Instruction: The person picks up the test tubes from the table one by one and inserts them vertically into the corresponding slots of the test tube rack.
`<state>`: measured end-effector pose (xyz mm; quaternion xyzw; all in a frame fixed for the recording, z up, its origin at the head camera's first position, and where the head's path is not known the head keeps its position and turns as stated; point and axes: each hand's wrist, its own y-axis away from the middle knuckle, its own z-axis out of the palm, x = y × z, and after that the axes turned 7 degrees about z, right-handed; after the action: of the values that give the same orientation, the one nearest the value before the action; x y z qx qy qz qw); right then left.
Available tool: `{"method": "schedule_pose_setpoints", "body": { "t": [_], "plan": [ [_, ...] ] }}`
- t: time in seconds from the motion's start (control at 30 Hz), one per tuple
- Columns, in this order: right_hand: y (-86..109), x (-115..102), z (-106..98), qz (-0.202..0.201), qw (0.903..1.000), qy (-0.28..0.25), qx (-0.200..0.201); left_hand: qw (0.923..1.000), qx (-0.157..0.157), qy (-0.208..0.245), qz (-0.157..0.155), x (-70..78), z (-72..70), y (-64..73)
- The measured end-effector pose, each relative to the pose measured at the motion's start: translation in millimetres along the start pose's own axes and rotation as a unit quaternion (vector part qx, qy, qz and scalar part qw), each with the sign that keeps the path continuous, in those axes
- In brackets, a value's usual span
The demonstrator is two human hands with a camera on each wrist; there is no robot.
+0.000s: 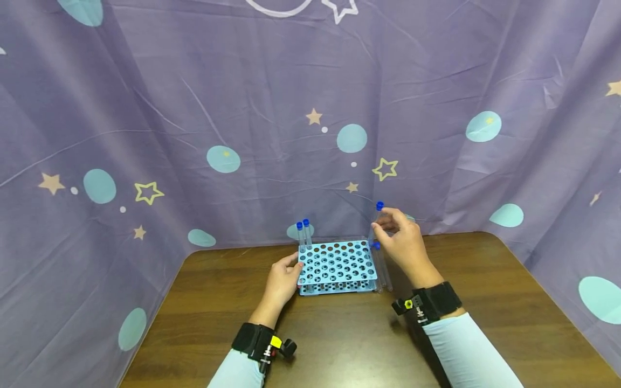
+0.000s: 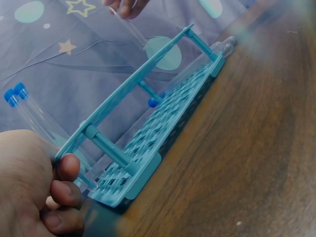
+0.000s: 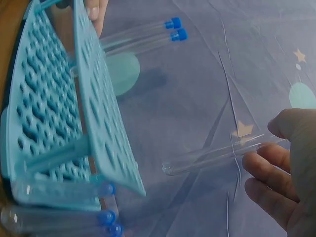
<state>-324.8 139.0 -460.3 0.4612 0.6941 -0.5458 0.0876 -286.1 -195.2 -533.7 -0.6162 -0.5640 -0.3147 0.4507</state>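
Observation:
A light-blue test tube rack (image 1: 337, 264) with rows of round holes stands on the table. My left hand (image 1: 283, 280) grips the left end of its upper plate, and the left wrist view shows the fingers (image 2: 66, 192) curled at that edge. Two blue-capped test tubes (image 3: 148, 42) stand in the back left corner holes. My right hand (image 1: 402, 240) pinches another clear test tube (image 3: 212, 157) between thumb and fingers, its blue cap (image 1: 380, 205) upward. In the right wrist view, this tube's rounded bottom is free, apart from the rack's upper plate.
Several capped test tubes (image 3: 54, 219) lie on the table against the rack's right end. The brown wooden table (image 1: 335, 334) reaches back to a purple patterned curtain (image 1: 271, 108), close behind the rack. Each wrist wears a black strap (image 1: 439, 299) with a small camera.

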Motion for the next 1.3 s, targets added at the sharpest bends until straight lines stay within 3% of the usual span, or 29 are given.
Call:
{"method": "schedule_pose_setpoints", "body": {
  "t": [0.3,0.8,1.3],
  "plan": [
    [-12.2,-27,20,0.014,0.9989,-0.007,-0.045,1.0,-0.001,0.006,0.001,-1.3,-0.7,-0.6],
    [-27.1,-62,72,0.02,0.9935,-0.019,-0.11,1.0,0.001,0.003,0.005,-5.0,-3.0,-0.2],
    [-15.3,-64,111,0.07,0.983,0.001,-0.17,0.9998,-0.005,0.017,0.006,-0.8,-0.8,-0.4]
  ]
}}
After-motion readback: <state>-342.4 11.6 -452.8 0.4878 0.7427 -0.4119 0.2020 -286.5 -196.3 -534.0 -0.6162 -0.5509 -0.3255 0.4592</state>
